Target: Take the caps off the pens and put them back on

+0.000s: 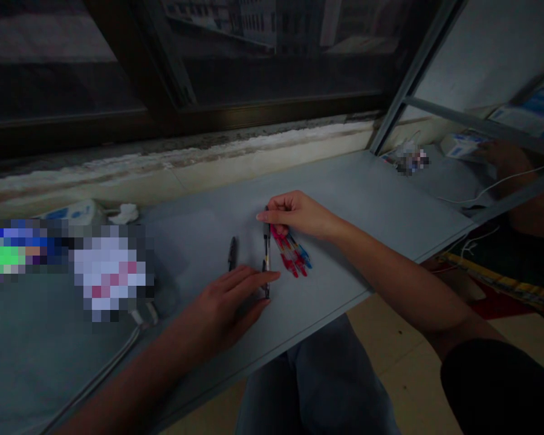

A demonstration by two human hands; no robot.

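Right hand (299,215) curled over the pen's (266,257) top end, grip unclear; left hand (224,302) open, fingers flat beside it. Loose pen could roll if nudged, into the red plastic piece (292,257).

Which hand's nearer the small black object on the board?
Left. The left hand lies just below the small black object in view, not touching it; the right hand is farther right, beyond the pen.

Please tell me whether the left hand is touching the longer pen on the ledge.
Touching: the head view shows the left hand with its fingers lying across the longer pen.
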